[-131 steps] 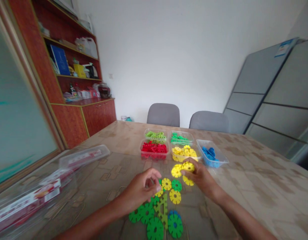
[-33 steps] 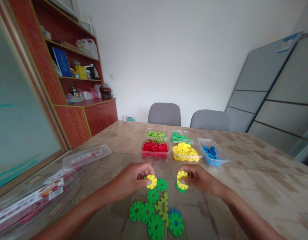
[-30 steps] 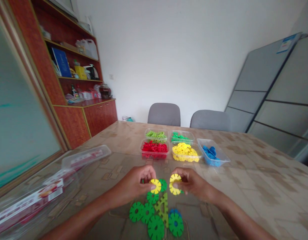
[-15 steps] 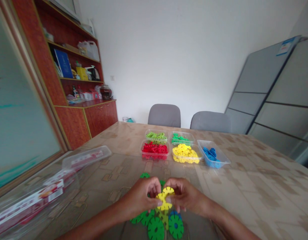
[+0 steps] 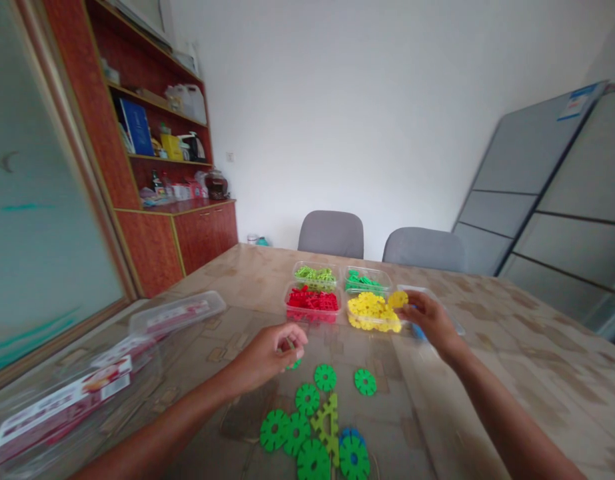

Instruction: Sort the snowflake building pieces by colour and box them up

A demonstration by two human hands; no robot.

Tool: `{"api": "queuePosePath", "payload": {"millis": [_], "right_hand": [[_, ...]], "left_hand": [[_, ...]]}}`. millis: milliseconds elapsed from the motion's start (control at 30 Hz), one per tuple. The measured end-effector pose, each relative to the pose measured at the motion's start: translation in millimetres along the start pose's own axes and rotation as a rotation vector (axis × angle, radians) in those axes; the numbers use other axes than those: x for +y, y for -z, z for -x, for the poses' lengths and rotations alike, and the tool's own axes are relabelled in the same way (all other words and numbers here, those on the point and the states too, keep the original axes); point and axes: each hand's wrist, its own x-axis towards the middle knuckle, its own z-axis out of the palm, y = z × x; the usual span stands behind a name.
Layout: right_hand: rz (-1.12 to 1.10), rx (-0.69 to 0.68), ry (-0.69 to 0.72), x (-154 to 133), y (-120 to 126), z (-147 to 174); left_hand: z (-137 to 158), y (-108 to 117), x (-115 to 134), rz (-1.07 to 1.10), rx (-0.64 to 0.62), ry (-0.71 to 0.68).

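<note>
My right hand (image 5: 432, 320) pinches a yellow notched disc (image 5: 398, 299) at the right side of the clear box of yellow discs (image 5: 372, 327). My left hand (image 5: 274, 350) hovers over the table, fingers loosely curled with a gap to the thumb and nothing visible in it. A green notched disc is partly hidden behind it. Below lie several more green discs (image 5: 307, 399), a lime-green triangular piece (image 5: 328, 423) and a blue disc (image 5: 352, 437), partly covered by a green one. Another green disc (image 5: 365, 382) lies apart on the right.
Clear boxes hold red pieces (image 5: 314, 315), lime pieces (image 5: 314, 275) and green pieces (image 5: 364, 280). The box of blue pieces (image 5: 454, 320) is partly behind my right hand. Clear lids (image 5: 177, 312) with printed labels lie left. Grey chairs (image 5: 331, 233) stand across the table.
My hands have parted. The right moved forward and right to the yellow box with a yellow disc; the left moved left and slightly forward, no longer on the yellow discs. More green discs show.
</note>
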Motion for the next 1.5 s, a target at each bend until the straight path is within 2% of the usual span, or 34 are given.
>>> {"api": "queuePosePath", "payload": {"millis": [133, 267, 433, 567, 633, 733, 1000, 1100, 1200, 1267, 1367, 1500], "right_hand": [[0.019, -0.025, -0.034, 7, 7, 3], [0.055, -0.135, -0.036, 0, 7, 13], [0.133, -0.414, -0.023, -11, -11, 37], [0.418, -0.634, 0.123, -14, -32, 57], [0.521, -0.695, 0.19, -13, -39, 64], [0.534, -0.718, 0.178, -10, -44, 68], [0.464, -0.719, 0.019, -10, -49, 67], [0.372, -0.802, -0.017, -18, -52, 71], [0.205, -0.942, -0.103, -29, -56, 79], [0.135, -1.036, -0.109, -36, -59, 87], [0.212, -1.113, -0.042, -44, -65, 99], [0.475, -1.072, -0.004, -49, -70, 111]], "left_hand": [[-1, 5, -6, -0.061, 0.009, -0.003], [-2, 15, -12, -0.185, 0.058, 0.008], [0, 17, -23, -0.324, 0.087, 0.023], [3, 12, -26, -0.367, 0.027, -0.01], [5, 10, -24, -0.398, -0.012, -0.039], [7, 9, -19, -0.457, -0.048, -0.064], [6, 8, -18, -0.472, -0.071, -0.035], [6, 11, -19, -0.472, -0.113, -0.027], [9, 16, -15, -0.485, -0.171, -0.026], [12, 18, -11, -0.509, -0.186, -0.028], [15, 19, -6, -0.584, -0.18, -0.035], [17, 20, 0, -0.645, -0.192, -0.018]]}}
